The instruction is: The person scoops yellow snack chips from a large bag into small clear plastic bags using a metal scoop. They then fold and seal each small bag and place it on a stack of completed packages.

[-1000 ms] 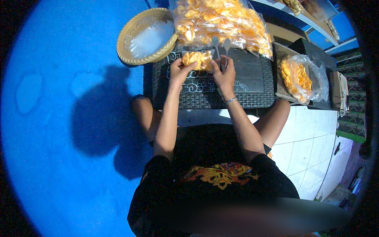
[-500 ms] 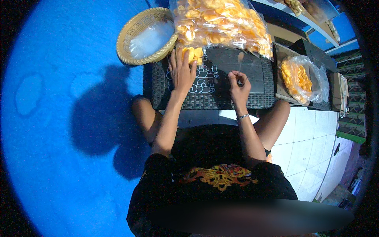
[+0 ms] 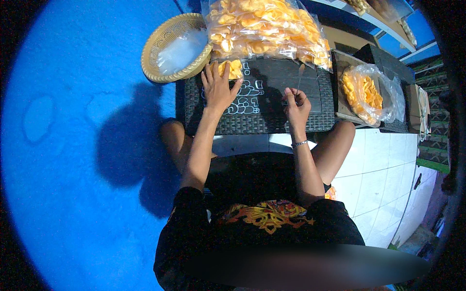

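Note:
My left hand (image 3: 221, 93) lies with its fingers spread over a small clear packet of yellow chips (image 3: 235, 69) at the far left of the black woven table (image 3: 218, 127). The hand presses on the packet rather than gripping it. To its right, my right hand (image 3: 297, 107) is closed in a pinch on a thin, spoon-like tool (image 3: 301, 71), whose small rounded brownish end points away from me. Its exact kind is hard to make out. White outline drawings (image 3: 247, 89) mark the dark tabletop between the hands.
Large clear bags of orange-yellow chips (image 3: 267, 29) are heaped at the table's far side. A woven basket (image 3: 151, 68) holding clear plastic bags (image 3: 182, 51) stands far left. On the right, an opened bag of chips (image 3: 364, 94) rests beside the table, near a shelf (image 3: 378, 22).
My left hand has shifted slightly left and its fingers now cover more of the chip packet. My right hand stays nearly in place, still pinching the thin tool. The view has moved a little.

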`<state>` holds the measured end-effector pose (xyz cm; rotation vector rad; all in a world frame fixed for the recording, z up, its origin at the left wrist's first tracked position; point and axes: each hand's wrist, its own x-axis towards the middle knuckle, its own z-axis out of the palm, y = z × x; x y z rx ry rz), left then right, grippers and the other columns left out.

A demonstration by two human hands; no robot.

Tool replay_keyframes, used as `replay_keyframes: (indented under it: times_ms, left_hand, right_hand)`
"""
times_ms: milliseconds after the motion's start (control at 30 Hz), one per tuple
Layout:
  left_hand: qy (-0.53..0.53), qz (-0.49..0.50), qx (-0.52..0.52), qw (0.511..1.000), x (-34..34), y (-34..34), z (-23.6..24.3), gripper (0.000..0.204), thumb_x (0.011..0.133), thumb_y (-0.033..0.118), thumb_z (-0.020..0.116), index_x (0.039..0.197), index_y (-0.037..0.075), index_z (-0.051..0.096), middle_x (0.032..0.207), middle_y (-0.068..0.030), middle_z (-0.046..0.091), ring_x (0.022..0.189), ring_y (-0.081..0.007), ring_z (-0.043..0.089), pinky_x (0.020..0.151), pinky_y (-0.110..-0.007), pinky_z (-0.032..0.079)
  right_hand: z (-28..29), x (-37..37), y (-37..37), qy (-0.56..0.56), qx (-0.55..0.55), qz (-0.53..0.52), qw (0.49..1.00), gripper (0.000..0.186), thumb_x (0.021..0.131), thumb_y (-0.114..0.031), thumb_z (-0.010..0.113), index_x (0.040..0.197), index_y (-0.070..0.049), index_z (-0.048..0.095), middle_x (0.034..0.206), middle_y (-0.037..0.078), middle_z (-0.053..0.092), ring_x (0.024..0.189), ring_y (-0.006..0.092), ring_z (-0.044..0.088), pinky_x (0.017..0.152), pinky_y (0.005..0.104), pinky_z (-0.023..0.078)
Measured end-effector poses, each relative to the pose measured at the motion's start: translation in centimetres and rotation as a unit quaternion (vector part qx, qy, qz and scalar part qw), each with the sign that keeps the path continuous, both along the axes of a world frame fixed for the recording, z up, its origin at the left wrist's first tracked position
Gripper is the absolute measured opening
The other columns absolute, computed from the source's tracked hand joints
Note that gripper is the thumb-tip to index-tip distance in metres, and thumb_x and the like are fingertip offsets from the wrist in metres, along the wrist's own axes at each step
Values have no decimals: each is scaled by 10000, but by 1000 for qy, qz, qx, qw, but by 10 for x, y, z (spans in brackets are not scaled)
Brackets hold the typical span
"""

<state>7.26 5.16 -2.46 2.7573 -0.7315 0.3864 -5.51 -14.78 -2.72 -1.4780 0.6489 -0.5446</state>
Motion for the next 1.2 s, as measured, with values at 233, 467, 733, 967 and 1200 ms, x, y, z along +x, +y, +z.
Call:
replay_keyframes:
  times_ms: [233, 467, 733, 967, 1200]
  left_hand:
    - [-45, -26, -57, 997, -11, -7, 6, 717, 858, 442, 603, 1357, -27, 390, 1420, -255, 302, 1337, -442, 229, 1088, -585, 172]
    - [-129, -102, -195, 967, -29, 1, 33, 328, 827, 224, 651, 1063, 7, 580, 1159, -163, 535, 1125, -356, 475, 960, -509, 342]
    - [72, 209, -250, 943, 104, 98, 77, 427, 801, 351, 689, 1046, 7, 632, 1060, -187, 643, 1008, -356, 600, 860, -448, 462]
    - [214, 250, 106, 938, 141, 94, 61, 580, 716, 464, 740, 1086, 24, 663, 1144, -235, 621, 1090, -370, 597, 907, -428, 483]
    - [241, 183, -89, 949, 167, 128, 28, 439, 699, 398, 742, 978, 61, 712, 970, -225, 678, 919, -349, 668, 848, -441, 509]
  right_hand:
    - [2, -1, -1, -19, -27, 5, 999, 222, 884, -252, 673, 906, -35, 633, 718, 2, 619, 521, 24, 469, 434, 175, 330]
    - [15, -6, -31, -22, -25, -59, 998, 235, 865, -251, 699, 909, -29, 637, 703, -4, 580, 571, 52, 498, 465, 189, 365]
    - [56, -32, -84, -56, 28, -164, 985, 193, 871, -238, 693, 898, -58, 629, 650, -21, 543, 506, 38, 466, 448, 177, 358]
    - [46, -32, -77, -27, 3, -159, 987, 201, 862, -229, 699, 841, -43, 624, 634, 7, 550, 504, 69, 482, 448, 209, 383]
    - [38, -26, -74, -37, 35, -127, 991, 209, 866, -239, 696, 815, -53, 616, 643, -1, 554, 521, 64, 480, 459, 205, 363]
